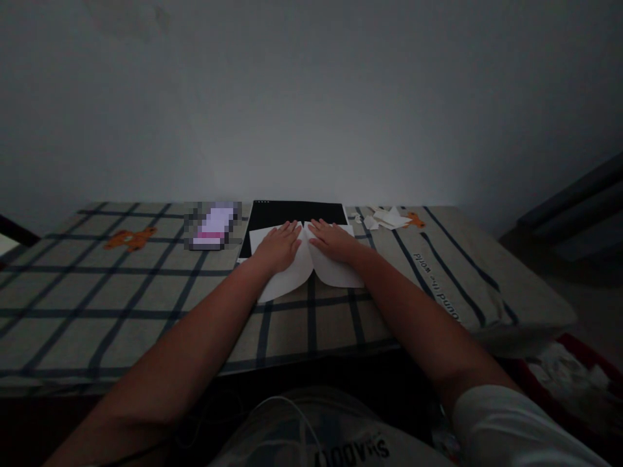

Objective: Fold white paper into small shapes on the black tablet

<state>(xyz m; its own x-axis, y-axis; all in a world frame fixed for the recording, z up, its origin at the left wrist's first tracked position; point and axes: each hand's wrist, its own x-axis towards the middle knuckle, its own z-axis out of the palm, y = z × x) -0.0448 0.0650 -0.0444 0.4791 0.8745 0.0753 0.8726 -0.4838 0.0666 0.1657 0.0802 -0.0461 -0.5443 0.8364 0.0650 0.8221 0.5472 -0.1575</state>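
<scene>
A white sheet of paper (296,275) lies on the checked tablecloth, partly over a black mat (296,213). Its two upper corners look folded inward toward the middle. My left hand (278,246) lies flat on the left flap, fingers stretched out. My right hand (331,240) lies flat on the right flap, fingers likewise extended. The fingertips of both hands nearly meet at the centre line. Neither hand grips anything.
The checked cloth (97,285) covers a low table against a plain wall. A blurred purple and white object (214,226) sits left of the mat. Paper scraps (387,218) lie at the back right. A red bin (584,373) with crumpled paper stands lower right.
</scene>
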